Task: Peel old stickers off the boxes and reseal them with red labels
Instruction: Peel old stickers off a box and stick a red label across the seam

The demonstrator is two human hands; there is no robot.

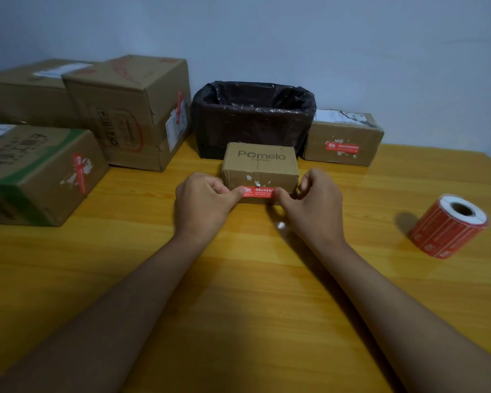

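A small cardboard box (260, 163) printed "Pomelo" stands in the middle of the wooden table. White scraps of an old sticker show on its front face. A red label (257, 192) lies across the lower front of the box. My left hand (203, 205) pinches the label's left end with thumb and curled fingers. My right hand (312, 205) pinches the right end the same way. A roll of red labels (449, 226) lies on its side at the right of the table.
A bin lined with a black bag (253, 117) stands behind the small box. Right of it sits a box with a red label (343, 140). Three larger cardboard boxes (131, 112) crowd the left side, two showing red labels. A small white scrap (280, 225) lies by my right wrist.
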